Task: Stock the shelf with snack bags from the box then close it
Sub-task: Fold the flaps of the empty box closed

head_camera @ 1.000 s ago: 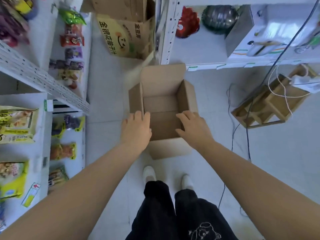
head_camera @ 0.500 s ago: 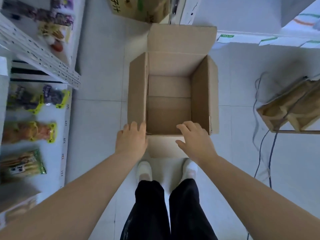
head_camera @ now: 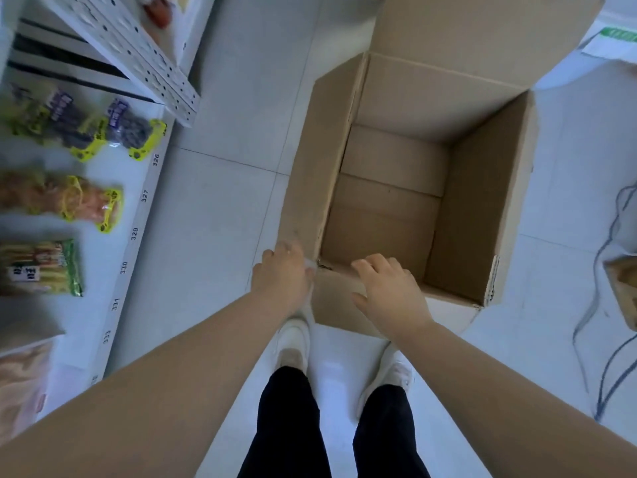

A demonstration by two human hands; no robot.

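Note:
An open brown cardboard box (head_camera: 482,188) stands on the floor in front of me, and I see no bags inside it. Its far flap stands up, the side flaps are raised and the near flap (head_camera: 334,298) hangs outward. My left hand (head_camera: 282,274) is at the box's near left corner, fingers curled against the cardboard and a little blurred. My right hand (head_camera: 389,291) lies on the near flap with its fingers spread over the rim. Snack bags lie on the white shelf (head_camera: 138,215) at the left: a dark purple one (head_camera: 127,132), an orange one (head_camera: 79,201) and a green one (head_camera: 44,267).
My white shoes (head_camera: 293,343) stand right behind the box on the pale tiled floor. A dark cable (head_camera: 613,322) trails over the floor at the right, next to a wooden object (head_camera: 624,291) at the frame edge. A perforated shelf upright (head_camera: 144,60) leans in at top left.
The view has dropped closer to the box and tilted, so the box fills more of the frame. My left hand has slid from the near edge to the near left corner.

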